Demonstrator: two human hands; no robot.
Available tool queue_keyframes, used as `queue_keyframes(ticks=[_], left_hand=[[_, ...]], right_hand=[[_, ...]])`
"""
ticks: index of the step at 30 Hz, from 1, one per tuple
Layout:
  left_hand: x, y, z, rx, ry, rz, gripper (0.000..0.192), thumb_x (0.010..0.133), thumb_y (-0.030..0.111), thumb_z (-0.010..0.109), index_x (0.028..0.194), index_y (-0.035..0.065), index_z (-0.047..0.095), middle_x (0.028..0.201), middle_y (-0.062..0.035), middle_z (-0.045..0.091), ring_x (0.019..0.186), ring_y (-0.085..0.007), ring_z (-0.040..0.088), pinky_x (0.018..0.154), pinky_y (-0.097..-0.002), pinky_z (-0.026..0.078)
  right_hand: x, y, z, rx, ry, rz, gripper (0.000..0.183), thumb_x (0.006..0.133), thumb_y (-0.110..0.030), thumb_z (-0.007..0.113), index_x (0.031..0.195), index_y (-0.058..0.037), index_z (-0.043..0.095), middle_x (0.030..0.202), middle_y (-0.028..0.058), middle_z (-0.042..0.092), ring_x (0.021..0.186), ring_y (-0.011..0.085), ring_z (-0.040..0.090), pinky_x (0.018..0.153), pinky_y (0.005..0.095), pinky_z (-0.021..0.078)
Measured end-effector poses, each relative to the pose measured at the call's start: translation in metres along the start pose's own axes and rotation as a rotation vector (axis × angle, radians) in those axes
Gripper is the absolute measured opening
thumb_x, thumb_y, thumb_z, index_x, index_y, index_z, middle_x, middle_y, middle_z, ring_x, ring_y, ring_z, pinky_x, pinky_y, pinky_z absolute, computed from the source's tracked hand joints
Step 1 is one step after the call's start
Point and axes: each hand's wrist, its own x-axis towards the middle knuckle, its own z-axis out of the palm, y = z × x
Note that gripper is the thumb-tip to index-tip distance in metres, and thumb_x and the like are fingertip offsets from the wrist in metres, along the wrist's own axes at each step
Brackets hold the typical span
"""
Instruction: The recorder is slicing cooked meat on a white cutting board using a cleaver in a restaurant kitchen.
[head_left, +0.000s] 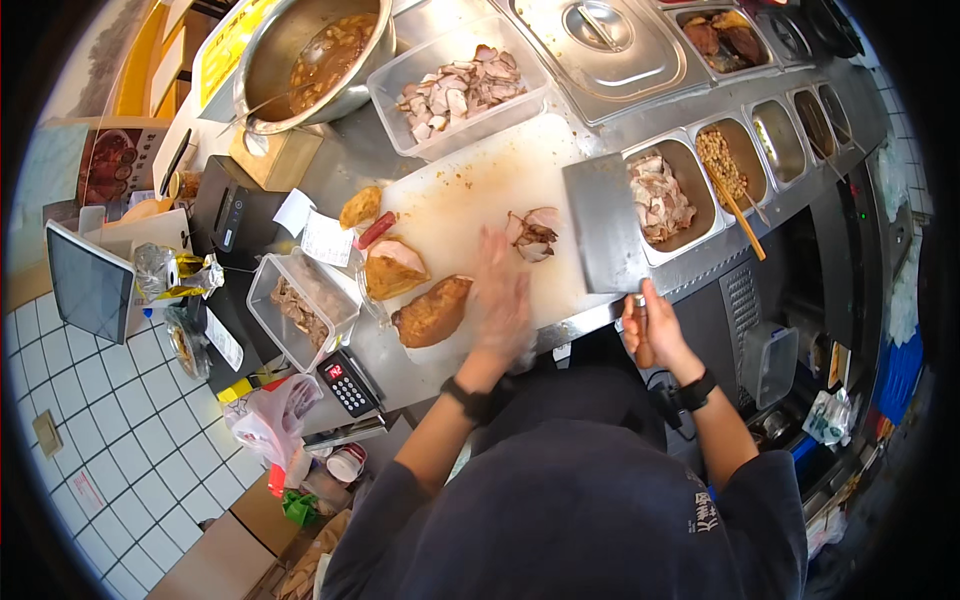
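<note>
My right hand (651, 328) grips the wooden handle of a broad cleaver (606, 223). Its blade lies flat over the right edge of the white cutting board (472, 184), beside a steel pan of sliced meat (660, 199). My left hand (504, 296) is blurred over the board, its fingers apart and nothing seen in it. It is between a browned piece of cooked meat (433, 312) and a small pile of meat slices (535, 234). Farther left lie a cut meat piece (394, 268), a red sausage (376, 230) and a smaller browned piece (361, 208).
A plastic tub of chopped meat (457, 94) and a steel pot of brown sauce (330, 60) stand behind the board. Chopsticks (739, 221) rest in a pan of small pieces at right. A smaller tub (304, 307) and a keypad device (349, 384) are at left.
</note>
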Motion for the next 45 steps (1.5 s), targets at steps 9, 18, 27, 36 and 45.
queue_keyframes(ticks=[9, 18, 27, 36, 45], left_hand=[[0.052, 0.024, 0.048, -0.012, 0.08, -0.057, 0.045, 0.097, 0.018, 0.046, 0.141, 0.0067, 0.042, 0.151, -0.0253, 0.025, 0.14, -0.0425, 0.025, 0.114, -0.0464, 0.022], [0.19, 0.036, -0.054, 0.02, 0.058, 0.012, 0.046, 0.097, 0.025, 0.044, 0.14, 0.0092, 0.044, 0.148, -0.0196, 0.036, 0.138, -0.0333, 0.033, 0.114, -0.0378, 0.025], [0.174, -0.035, -0.126, -0.737, 0.17, -0.036, 0.042, 0.1, 0.023, 0.049, 0.134, -0.0017, 0.049, 0.137, -0.0127, 0.052, 0.127, -0.0204, 0.048, 0.108, -0.032, 0.035], [0.049, -0.026, -0.149, -1.112, 0.445, -0.216, 0.052, 0.099, 0.024, 0.052, 0.141, -0.0031, 0.036, 0.14, -0.0189, 0.046, 0.128, -0.0266, 0.047, 0.106, -0.0374, 0.039], [-0.05, 0.006, -0.101, -1.096, 0.534, -0.153, 0.044, 0.097, 0.019, 0.056, 0.135, -0.001, 0.045, 0.13, -0.0129, 0.054, 0.12, -0.0209, 0.053, 0.1, -0.0334, 0.045]], right_hand=[[0.01, 0.018, 0.069, -0.078, -0.093, 0.01, 0.055, 0.1, -0.055, 0.033, 0.078, -0.0067, 0.048, 0.057, 0.0046, 0.047, 0.039, 0.0142, 0.044, 0.038, 0.0285, 0.0398], [0.0, -0.103, 0.164, -0.051, -0.146, -0.196, 0.049, 0.1, -0.053, 0.034, 0.09, -0.0073, 0.048, 0.063, 0.0051, 0.049, 0.046, 0.0146, 0.047, 0.042, 0.0288, 0.0411], [-0.009, -0.118, 0.117, -0.341, -0.103, -0.348, 0.051, 0.102, -0.05, 0.031, 0.081, -0.0077, 0.051, 0.054, 0.0046, 0.05, 0.039, 0.0152, 0.042, 0.041, 0.0275, 0.038], [0.011, -0.053, 0.068, -1.761, 0.093, -1.039, 0.026, 0.08, -0.029, 0.065, 0.091, -0.0065, 0.059, 0.079, 0.0114, 0.061, 0.073, 0.0317, 0.062, 0.066, 0.0451, 0.0485], [0.014, -0.038, 0.066, -1.349, 0.476, -1.471, 0.042, 0.076, -0.025, 0.072, 0.11, -0.0033, 0.06, 0.105, 0.0137, 0.059, 0.099, 0.0334, 0.053, 0.086, 0.0441, 0.0426]])
